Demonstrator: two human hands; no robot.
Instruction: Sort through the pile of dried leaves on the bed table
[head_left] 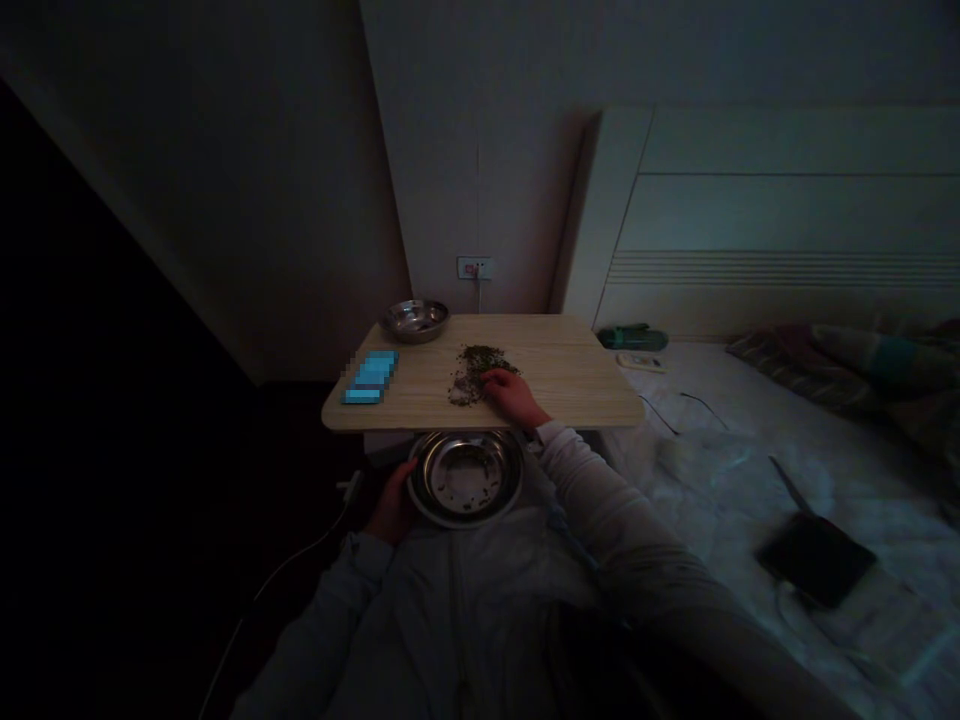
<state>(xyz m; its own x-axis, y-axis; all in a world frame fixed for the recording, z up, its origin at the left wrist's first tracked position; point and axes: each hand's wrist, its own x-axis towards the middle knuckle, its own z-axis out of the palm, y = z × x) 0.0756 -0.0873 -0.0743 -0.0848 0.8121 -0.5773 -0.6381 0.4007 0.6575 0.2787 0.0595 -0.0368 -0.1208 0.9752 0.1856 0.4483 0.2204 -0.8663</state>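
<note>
My left hand grips the left rim of a round stainless steel bowl held at my lap, just below the table's front edge. Several small dark bits lie in the bowl. On the tabletop spreads a loose pile of dark green and brown dried bits, like dried leaves or seeds; their kind is unclear. At its right front edge is my right hand, fingertips bent together among the bits. What they pinch, if anything, is too small to make out.
A second steel bowl stands at the table's back left corner, behind a lit phone. To the right, a bed holds a remote, a green item and a dark flat object. A white cable hangs at left.
</note>
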